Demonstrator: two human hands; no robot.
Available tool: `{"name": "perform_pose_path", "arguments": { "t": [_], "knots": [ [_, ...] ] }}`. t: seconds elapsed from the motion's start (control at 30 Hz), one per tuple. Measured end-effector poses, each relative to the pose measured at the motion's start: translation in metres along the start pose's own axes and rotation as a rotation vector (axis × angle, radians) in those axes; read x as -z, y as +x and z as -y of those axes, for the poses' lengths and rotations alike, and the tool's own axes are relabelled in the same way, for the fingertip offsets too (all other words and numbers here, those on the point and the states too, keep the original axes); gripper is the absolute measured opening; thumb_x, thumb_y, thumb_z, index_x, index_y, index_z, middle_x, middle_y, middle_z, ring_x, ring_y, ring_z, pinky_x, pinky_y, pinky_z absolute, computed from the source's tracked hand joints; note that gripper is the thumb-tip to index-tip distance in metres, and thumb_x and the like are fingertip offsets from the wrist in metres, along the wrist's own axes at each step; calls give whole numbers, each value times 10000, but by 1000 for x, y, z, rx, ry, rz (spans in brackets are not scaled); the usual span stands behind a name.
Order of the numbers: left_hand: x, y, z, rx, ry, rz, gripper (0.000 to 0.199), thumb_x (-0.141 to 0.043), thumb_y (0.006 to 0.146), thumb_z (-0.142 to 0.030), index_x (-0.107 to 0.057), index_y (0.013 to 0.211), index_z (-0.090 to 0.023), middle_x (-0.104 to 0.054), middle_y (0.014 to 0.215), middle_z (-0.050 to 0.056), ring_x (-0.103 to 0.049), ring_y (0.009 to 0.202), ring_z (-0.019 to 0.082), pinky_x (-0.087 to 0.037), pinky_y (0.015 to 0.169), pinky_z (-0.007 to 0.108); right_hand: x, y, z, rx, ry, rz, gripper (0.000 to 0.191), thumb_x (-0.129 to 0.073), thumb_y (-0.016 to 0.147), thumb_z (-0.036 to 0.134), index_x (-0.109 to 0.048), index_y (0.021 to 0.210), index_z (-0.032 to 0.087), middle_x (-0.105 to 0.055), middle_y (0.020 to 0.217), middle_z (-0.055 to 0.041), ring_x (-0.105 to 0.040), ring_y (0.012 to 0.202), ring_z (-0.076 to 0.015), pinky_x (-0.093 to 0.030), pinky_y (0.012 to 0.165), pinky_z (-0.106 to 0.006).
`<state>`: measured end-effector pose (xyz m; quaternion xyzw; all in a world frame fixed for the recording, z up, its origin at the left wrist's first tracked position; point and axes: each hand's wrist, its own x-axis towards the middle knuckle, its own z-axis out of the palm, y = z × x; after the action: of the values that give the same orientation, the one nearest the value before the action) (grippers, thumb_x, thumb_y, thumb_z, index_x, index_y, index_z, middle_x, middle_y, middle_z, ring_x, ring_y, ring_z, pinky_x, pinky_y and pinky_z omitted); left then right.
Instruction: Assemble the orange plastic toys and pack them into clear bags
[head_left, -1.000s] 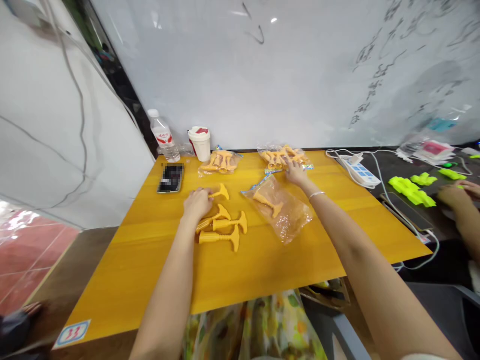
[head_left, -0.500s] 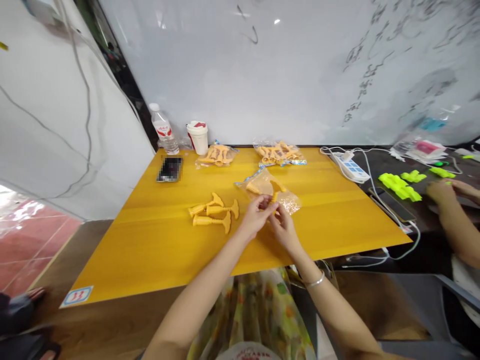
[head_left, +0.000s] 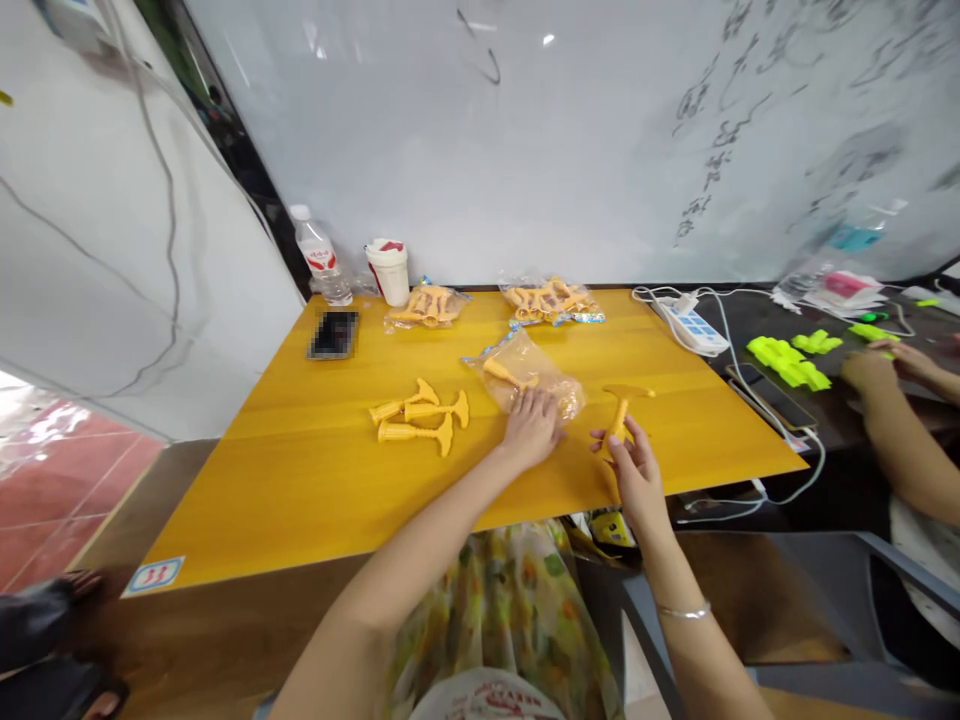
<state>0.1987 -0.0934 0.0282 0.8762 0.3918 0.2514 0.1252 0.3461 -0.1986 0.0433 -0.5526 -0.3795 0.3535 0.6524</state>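
Note:
My right hand (head_left: pixel 634 462) is closed around the shaft of a yellow T-shaped plastic piece (head_left: pixel 621 405), its crossbar pointing away from me. My left hand (head_left: pixel 531 430) lies palm down on the near part of a clear plastic bag (head_left: pixel 551 375), fingers stretched over the film. Inside this bag is another yellow plastic piece (head_left: pixel 504 374); whether the fingers touch it cannot be seen. To the left, three similar yellow T-shaped pieces (head_left: pixel 416 432) lie close together on the yellow tabletop (head_left: pixel 315 510).
Two bags of yellow pieces, one left (head_left: pixel 427 305) and one right (head_left: pixel 551 300), lie along the back. Nearby stand a paper cup (head_left: pixel 388 272), a water bottle (head_left: pixel 322 258) and a phone (head_left: pixel 334 335). A power strip (head_left: pixel 690 325), bright green pieces (head_left: pixel 787 362) and another person's hands (head_left: pixel 874 370) are at right.
My hands have parted. The right hand has carried the yellow T-shaped piece to the right, away from the bag, while the left has flattened onto the bag. The view has shifted slightly.

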Motion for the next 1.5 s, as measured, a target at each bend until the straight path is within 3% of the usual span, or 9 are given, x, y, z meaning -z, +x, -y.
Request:
{"name": "perform_pose_path", "arguments": {
  "t": [0.1, 0.27, 0.47, 0.63, 0.8, 1.03, 1.27, 1.37, 1.5],
  "knots": [
    [1, -3, 13, -21, 63, 32, 335, -507, 945, -199, -588, 1250, -88, -579, 1370, 208, -402, 1430, 325, -284, 1208, 498, -21, 16, 16, 7, 54, 50, 551, -725, 796, 484, -546, 1272, 271, -726, 973, -20, -677, 801, -173, -540, 785, -356],
    [15, -6, 37, -82, -13, 24, 286, -464, 964, -180, -645, 1176, -113, -659, 1280, 158, -516, 1340, 272, -304, 1206, 485, -56, 32, 33, -24, 207, 95, 476, -777, 729, 456, -616, 1142, 283, -716, 915, 1, -649, 697, -146, -558, 743, -354],
    [20, -3, 44, 12, -259, -118, 264, -497, 951, -178, -681, 1137, -149, -707, 1218, 105, -625, 1201, 223, -465, 1096, 399, -29, -7, 14, -173, 139, 63, 423, -789, 735, 473, -671, 1094, 282, -718, 891, -21, -614, 659, -143, -531, 621, -294],
    [20, 0, 42, 86, -384, -180, 291, -460, 976, -216, -696, 1138, -167, -718, 1204, 103, -628, 1210, 227, -468, 1097, 435, -13, -31, 9, -267, 56, 61, 425, -781, 731, 493, -686, 1080, 271, -720, 852, -29, -588, 616, -157, -504, 551, -282],
    [24, -1, 43, 100, -442, -238, 354, -400, 1009, -276, -681, 1198, -172, -695, 1259, 100, -596, 1270, 218, -439, 1134, 432, -30, -30, 8, -393, 73, 174, 464, -774, 725, 494, -684, 1103, 240, -734, 840, -35, -580, 563, -151, -529, 548, -302],
    [32, -4, 40, 48, -374, -307, 380, -372, 1013, -282, -677, 1217, -182, -680, 1292, 80, -555, 1315, 212, -388, 1175, 434, -77, -13, -1, -502, 290, 250, 348, -750, 731, 404, -699, 1030, 233, -728, 823, -19, -575, 539, -125, -581, 541, -284],
    [36, -7, 35, -43, -304, -307, 395, -362, 1013, -273, -663, 1257, -194, -651, 1340, 75, -489, 1384, 214, -336, 1207, 462, -114, 25, -13, -358, 371, 105, 255, -768, 681, 387, -688, 862, 226, -691, 827, 14, -574, 570, -103, -537, 500, -217],
    [34, -6, 35, -56, -286, -315, 402, -350, 1017, -268, -665, 1256, -192, -660, 1326, 71, -498, 1376, 206, -348, 1204, 452, -119, 42, -19, -268, 309, 130, 312, -746, 674, 412, -677, 910, 218, -723, 931, -26, -677, 809, -171, -591, 658, -269],
    [31, -7, 34, -100, -280, -324, 395, -371, 1014, -265, -668, 1251, -157, -664, 1319, 87, -509, 1367, 219, -347, 1208, 456, -116, 62, -32, -112, 125, 330, 420, -724, 678, 388, -658, 1048, 201, -718, 1099, -95, -658, 1098, -263, -554, 946, -426]
  ]
}}
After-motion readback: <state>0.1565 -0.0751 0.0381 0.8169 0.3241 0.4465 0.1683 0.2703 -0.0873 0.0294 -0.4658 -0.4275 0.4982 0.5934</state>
